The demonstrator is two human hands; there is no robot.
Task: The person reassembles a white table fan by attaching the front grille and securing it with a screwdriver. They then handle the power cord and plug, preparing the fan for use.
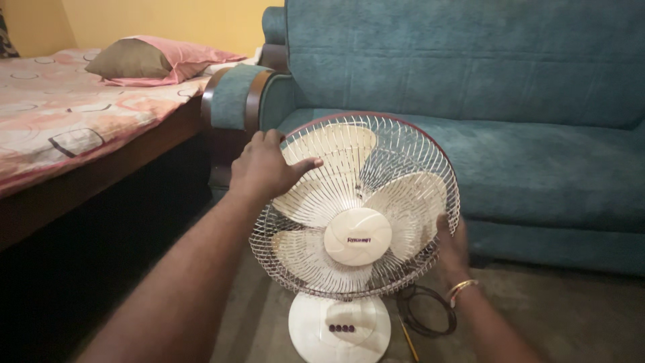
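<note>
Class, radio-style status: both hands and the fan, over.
Left hand on fan guard top-left. Right hand at guard's right edge. Cable coil beside base.
</note>
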